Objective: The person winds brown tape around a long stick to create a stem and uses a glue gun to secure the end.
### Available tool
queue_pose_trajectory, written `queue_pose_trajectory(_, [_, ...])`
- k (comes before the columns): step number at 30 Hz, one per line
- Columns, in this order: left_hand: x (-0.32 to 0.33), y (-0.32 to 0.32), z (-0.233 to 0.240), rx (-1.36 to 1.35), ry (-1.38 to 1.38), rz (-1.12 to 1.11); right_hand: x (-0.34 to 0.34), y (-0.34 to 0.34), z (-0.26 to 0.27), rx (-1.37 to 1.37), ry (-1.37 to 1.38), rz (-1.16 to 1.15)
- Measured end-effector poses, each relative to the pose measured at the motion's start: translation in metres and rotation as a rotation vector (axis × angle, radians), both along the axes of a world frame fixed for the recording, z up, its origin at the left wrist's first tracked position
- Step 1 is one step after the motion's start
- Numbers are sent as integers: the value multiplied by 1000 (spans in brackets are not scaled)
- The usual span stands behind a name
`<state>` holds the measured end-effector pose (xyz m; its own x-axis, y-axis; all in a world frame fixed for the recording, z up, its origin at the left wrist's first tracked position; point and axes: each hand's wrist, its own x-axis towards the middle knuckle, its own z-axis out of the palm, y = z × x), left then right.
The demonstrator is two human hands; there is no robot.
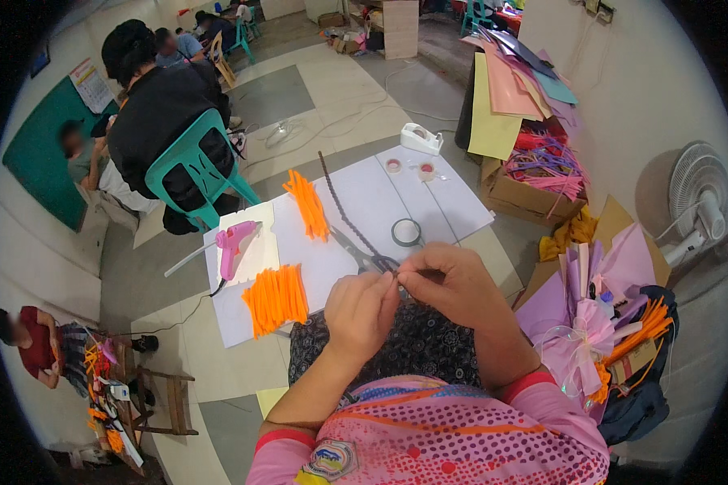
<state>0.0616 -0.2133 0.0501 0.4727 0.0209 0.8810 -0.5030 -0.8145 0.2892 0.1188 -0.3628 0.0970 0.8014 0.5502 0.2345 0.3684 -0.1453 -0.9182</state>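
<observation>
My left hand (362, 309) and my right hand (452, 284) meet at the table's near edge, fingertips pinched together. Between them is the near end of a long, dark brown twisted strand (338, 203), likely pipe cleaner; the fingers mostly hide that end. The strand's far part reaches across the white tabletop (364, 176). Scissors (353, 248) lie beside it, blades pointing away and handles partly behind my hands. A roll of dark green tape (406, 232) rests just beyond my right hand. To the left are a bundle of orange pipe cleaners (276, 300) and a smaller orange bunch (307, 206).
A pink hot glue gun (235, 245) lies at the table's left, its cord trailing off. Small tape rolls (426, 171) and a white tape dispenser (421, 139) stand at the far end. A person sits on a green chair (197, 163) ahead. Wrapped pink material (588, 339) crowds the right.
</observation>
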Motion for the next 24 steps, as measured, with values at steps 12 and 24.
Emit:
queue_pose_trajectory(12, [2,2,-3,-515,318,-271,1,0,-3,-20,48,-51])
queue_pose_trajectory(24, [3,14,11,-1307,937,-711,0,-3,1,68,139,-10])
